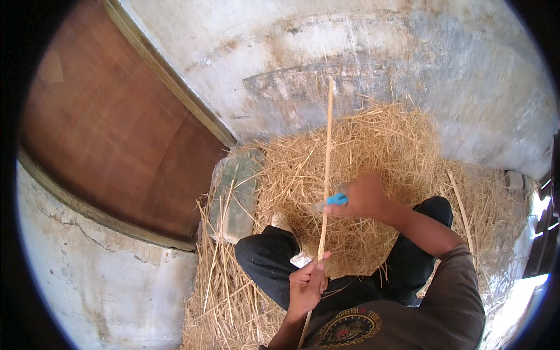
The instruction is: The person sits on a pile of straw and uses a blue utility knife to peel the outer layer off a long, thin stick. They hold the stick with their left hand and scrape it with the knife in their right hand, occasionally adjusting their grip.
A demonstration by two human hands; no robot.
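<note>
My left hand (308, 286) is closed around the lower part of a long, thin, pale strip (328, 146) that looks like split bamboo or wood. The strip stands nearly upright in the picture, its far end against the wall and its lower end passing beneath my left forearm. My right hand (364, 197) grips a blue-handled knife (336, 199). Its greyish blade meets the strip about midway along, above my left hand; motion blurs it a little, and my fingers hide part of the handle.
Loose straw (379, 137) lies heaped in front of me and around my legs. A greenish stone block (236, 186) stands to the left, beside a brown wooden door (134, 111). The stained wall (466, 76) rises behind the straw. Another pale strip (461, 201) lies on the right.
</note>
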